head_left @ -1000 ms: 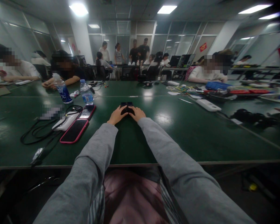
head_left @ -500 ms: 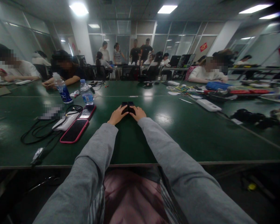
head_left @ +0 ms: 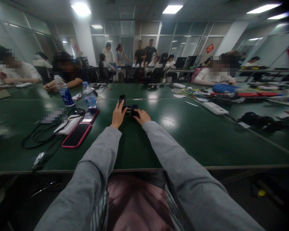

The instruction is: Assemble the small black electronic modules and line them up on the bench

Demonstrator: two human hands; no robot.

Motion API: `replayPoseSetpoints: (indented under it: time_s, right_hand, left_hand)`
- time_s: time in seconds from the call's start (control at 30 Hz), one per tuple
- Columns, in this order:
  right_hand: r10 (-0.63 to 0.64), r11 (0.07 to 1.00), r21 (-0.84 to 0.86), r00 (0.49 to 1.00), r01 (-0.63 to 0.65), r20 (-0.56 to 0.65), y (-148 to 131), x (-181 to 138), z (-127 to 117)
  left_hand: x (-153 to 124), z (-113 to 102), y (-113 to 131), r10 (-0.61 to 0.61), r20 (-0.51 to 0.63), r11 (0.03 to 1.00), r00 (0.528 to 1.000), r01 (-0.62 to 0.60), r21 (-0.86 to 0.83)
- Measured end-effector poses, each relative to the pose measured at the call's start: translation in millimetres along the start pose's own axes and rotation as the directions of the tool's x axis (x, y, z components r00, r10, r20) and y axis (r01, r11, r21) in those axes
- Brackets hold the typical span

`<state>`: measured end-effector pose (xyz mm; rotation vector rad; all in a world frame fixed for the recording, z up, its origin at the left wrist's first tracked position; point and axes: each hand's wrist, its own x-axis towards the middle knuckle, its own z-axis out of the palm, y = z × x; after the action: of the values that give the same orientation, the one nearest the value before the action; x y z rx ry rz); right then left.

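Two small black objects sit side by side on the green table (head_left: pixel 139 150), straight ahead of me. The left one looks like a black box (head_left: pixel 122 97) whose flap or lid is tipped up, and something shiny shows at its inner side. My left hand (head_left: pixel 118 115) has its fingers closed on that raised part. On the right, my right hand (head_left: pixel 142 116) grips the second black box (head_left: pixel 135 107) from its near right side. What lies inside the boxes is too small and dark to make out.
To the left lie a red-edged phone (head_left: pixel 77 134), another phone (head_left: pixel 90 115), a white power bank (head_left: pixel 68 124) and black cables. Two bottles, one blue-labelled (head_left: pixel 66 96), one clear (head_left: pixel 89 96), stand behind them. A white power strip (head_left: pixel 215 108) lies right. People sit across the table.
My left hand has shifted slightly left and up, and the left box's flap or lid has swung up from flat. My right hand stays at the right box.
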<state>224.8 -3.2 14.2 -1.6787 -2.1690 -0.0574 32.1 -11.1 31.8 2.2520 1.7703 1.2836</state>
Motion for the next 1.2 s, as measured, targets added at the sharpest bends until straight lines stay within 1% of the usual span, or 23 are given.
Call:
replayPoseSetpoints:
  time_s: [0.23, 0.43, 0.6, 0.77, 0.87, 0.97, 1.2]
  right_hand:
    - [0.018, 1.0, -0.001, 1.0, -0.018, 0.024, -3, -2, -3]
    - [0.022, 1.0, 0.009, 0.999, -0.022, 0.031, -3, -2, -4]
    - [0.016, 1.0, 0.005, 1.0, -0.016, 0.026, -3, -2, -3]
    - [0.006, 1.0, 0.003, 1.0, -0.006, 0.013, -1, -1, 0]
    - [0.004, 1.0, 0.001, 1.0, -0.004, 0.001, 0, 0, 2]
    - [0.003, 1.0, -0.002, 1.0, -0.003, -0.008, 1, 0, 3]
    - [0.026, 0.999, -0.019, 1.0, -0.025, 0.018, -1, 1, 1]
  left_hand:
    - [2, 10, -13, -0.05, 0.046, 0.998, 0.998, 0.048, 0.026]
    - [3, 12, -21, -0.074, 0.026, 0.997, 0.997, 0.073, 0.036]
    - [3, 12, -21, -0.104, 0.094, 0.994, 0.99, 0.102, 0.032]
    - [2, 14, -22, -0.092, 0.14, 0.995, 0.986, 0.094, -0.013]
    - [1, 16, -24, -0.071, 0.165, 0.997, 0.984, 0.072, -0.002]
    - [1, 18, -26, -0.045, 0.156, 0.999, 0.987, 0.045, 0.003]
    - [3, 25, -34, 0.003, 0.134, 0.999, 0.991, 0.002, -0.039]
